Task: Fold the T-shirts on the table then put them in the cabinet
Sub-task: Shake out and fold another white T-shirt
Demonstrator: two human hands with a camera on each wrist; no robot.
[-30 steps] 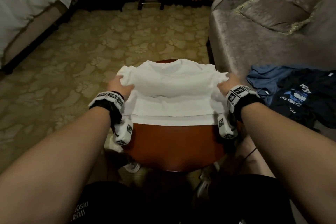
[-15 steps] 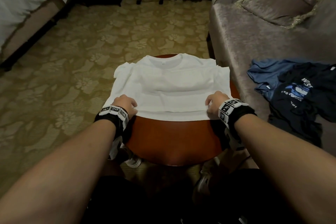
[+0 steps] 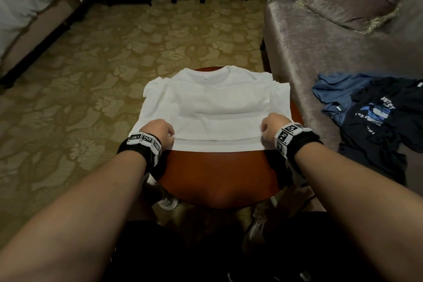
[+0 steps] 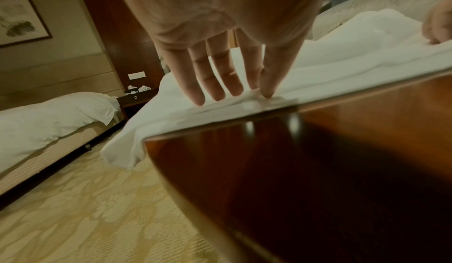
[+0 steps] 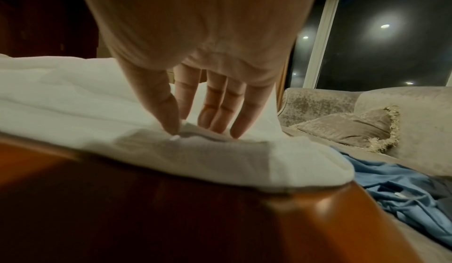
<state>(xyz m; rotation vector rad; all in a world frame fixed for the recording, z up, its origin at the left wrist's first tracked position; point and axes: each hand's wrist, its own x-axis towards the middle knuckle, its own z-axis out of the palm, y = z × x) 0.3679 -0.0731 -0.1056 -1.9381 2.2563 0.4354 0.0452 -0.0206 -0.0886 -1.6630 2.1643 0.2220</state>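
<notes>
A white T-shirt is spread across the far half of the round wooden tabletop, collar away from the person, its lower part folded up so that a doubled hem lies near the middle of the tabletop. The near left corner of that fold is pinched by the left hand; in the left wrist view the cloth is caught between thumb and forefinger, the other fingers being held straight and resting lightly on the fabric. The near right corner is taken in the same way by the right hand, thumb and forefinger closed on a small ridge of cloth, though the exact grip is somewhat blurred. A blue T-shirt and a dark printed T-shirt are heaped on the grey sofa to the right, well apart from the tabletop.
</notes>
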